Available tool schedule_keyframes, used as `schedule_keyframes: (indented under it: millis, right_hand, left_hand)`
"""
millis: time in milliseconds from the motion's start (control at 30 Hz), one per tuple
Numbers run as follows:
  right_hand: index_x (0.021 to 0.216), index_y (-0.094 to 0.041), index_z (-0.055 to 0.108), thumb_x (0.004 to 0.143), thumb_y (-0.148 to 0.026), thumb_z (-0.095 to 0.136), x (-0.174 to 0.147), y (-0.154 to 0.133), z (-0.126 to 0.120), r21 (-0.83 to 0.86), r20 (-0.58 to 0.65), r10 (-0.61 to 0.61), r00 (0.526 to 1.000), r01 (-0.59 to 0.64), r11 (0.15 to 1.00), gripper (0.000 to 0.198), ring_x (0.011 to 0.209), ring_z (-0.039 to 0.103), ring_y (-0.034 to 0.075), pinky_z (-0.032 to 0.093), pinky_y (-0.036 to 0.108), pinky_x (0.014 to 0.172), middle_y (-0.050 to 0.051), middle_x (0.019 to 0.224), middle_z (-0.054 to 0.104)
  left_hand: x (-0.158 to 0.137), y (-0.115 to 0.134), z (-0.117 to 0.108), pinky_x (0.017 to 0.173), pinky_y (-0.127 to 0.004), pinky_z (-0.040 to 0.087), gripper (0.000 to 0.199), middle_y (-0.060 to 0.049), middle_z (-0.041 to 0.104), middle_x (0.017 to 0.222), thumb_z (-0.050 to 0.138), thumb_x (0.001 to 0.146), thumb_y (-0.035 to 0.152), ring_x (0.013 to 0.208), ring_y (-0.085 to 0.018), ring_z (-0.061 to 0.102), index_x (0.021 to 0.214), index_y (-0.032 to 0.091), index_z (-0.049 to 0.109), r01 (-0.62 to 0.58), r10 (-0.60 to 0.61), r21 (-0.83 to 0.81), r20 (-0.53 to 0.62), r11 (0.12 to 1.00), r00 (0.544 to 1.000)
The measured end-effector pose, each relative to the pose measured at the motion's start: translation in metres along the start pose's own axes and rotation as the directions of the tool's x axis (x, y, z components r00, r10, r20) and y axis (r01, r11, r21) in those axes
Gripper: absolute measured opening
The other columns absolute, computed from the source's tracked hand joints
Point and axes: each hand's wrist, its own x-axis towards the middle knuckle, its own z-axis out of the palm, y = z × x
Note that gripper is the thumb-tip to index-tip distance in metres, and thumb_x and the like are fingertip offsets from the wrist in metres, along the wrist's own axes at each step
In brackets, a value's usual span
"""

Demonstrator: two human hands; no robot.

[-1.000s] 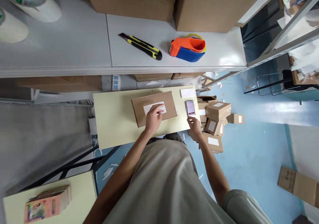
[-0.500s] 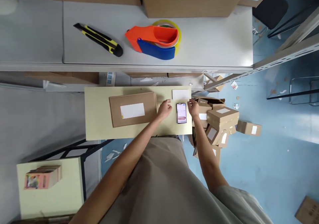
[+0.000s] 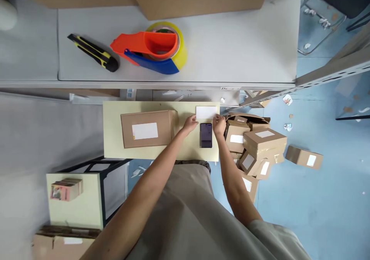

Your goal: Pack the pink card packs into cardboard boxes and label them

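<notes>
A white rectangular sheet [image 3: 206, 112], which looks like a label, lies at the far right of the pale yellow table [image 3: 112, 136]. My left hand [image 3: 190, 124] has its fingertips at the sheet's near left corner, fingers bent together in a pinch. At the near right corner, my right hand [image 3: 219, 125] is curled closed with its fingertips on the edge. Between my wrists lies a phone [image 3: 206, 135] with a dim, dark screen. To the left of my left hand rests a closed cardboard box [image 3: 147, 129] bearing a white label.
Above the table, a grey shelf [image 3: 231, 52] holds a tape dispenser [image 3: 153, 48], a box cutter [image 3: 94, 52] and large cartons [image 3: 199, 0]. Labelled boxes [image 3: 264, 142] are piled to the right on the blue floor. A small stack of books [image 3: 67, 189] sits on another table at lower left.
Both hands have come to the near corners of the white sheet. The phone's bright screen has turned dark. My view has shifted, so the shelf items appear further left.
</notes>
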Motion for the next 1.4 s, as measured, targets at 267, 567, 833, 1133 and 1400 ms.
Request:
schedule_keyframes:
  millis: [267,567,833,1133,1400]
  right_hand:
    - [0.14,-0.014,0.066,0.097,-0.04,0.071,-0.003,0.008,0.001,0.079,0.075,-0.03,0.997,0.025,0.997,0.05,0.112,0.071,0.03,0.058,0.044,0.104,0.02,0.137,0.064]
    - [0.16,-0.009,0.044,0.087,-0.037,0.086,-0.013,0.011,-0.002,-0.051,0.177,-0.221,0.959,0.233,0.971,0.088,0.149,0.047,0.041,0.038,0.056,0.127,0.027,0.152,0.048]
    - [0.145,-0.011,0.056,0.098,-0.033,0.071,-0.006,0.012,-0.001,0.038,0.099,-0.169,0.981,0.166,0.985,0.054,0.136,0.058,0.035,0.049,0.051,0.119,0.023,0.143,0.055]
    - [0.152,-0.014,0.053,0.096,-0.035,0.071,-0.009,0.0,-0.005,0.017,0.011,-0.148,0.989,0.148,0.989,0.062,0.137,0.058,0.036,0.051,0.053,0.115,0.023,0.147,0.056]
    - [0.152,-0.019,0.053,0.102,-0.038,0.059,-0.002,-0.027,-0.024,0.052,-0.146,-0.318,0.937,0.328,0.943,0.054,0.147,0.052,0.035,0.043,0.055,0.123,0.021,0.153,0.055]
  left_hand:
    - [0.003,-0.002,0.013,0.108,-0.037,0.058,0.045,-0.014,0.078,0.132,0.066,0.081,0.01,0.117,-0.026,0.076,0.125,0.016,0.075,0.041,-0.04,0.005,-0.12,0.999,0.992]
    - [0.005,0.001,0.018,0.105,-0.035,0.058,0.04,-0.012,0.079,0.133,0.068,0.085,0.011,0.113,-0.024,0.077,0.124,0.017,0.075,0.109,-0.097,0.054,-0.186,0.993,0.978]
    - [0.005,0.015,0.009,0.098,-0.036,0.059,0.026,-0.012,0.083,0.115,0.082,0.085,0.036,0.106,-0.027,0.079,0.103,0.018,0.078,0.112,-0.095,0.075,-0.204,0.991,0.974]
    - [-0.003,0.034,0.002,0.096,-0.032,0.06,0.018,-0.007,0.085,0.104,0.076,0.092,0.036,0.103,-0.024,0.079,0.092,0.019,0.081,-0.041,0.047,0.046,-0.156,0.998,0.987]
    - [-0.02,0.073,0.016,0.108,-0.033,0.056,0.029,-0.011,0.076,0.133,0.068,0.105,0.044,0.126,-0.026,0.071,0.11,0.019,0.081,-0.45,0.454,0.09,-0.021,0.888,0.891]
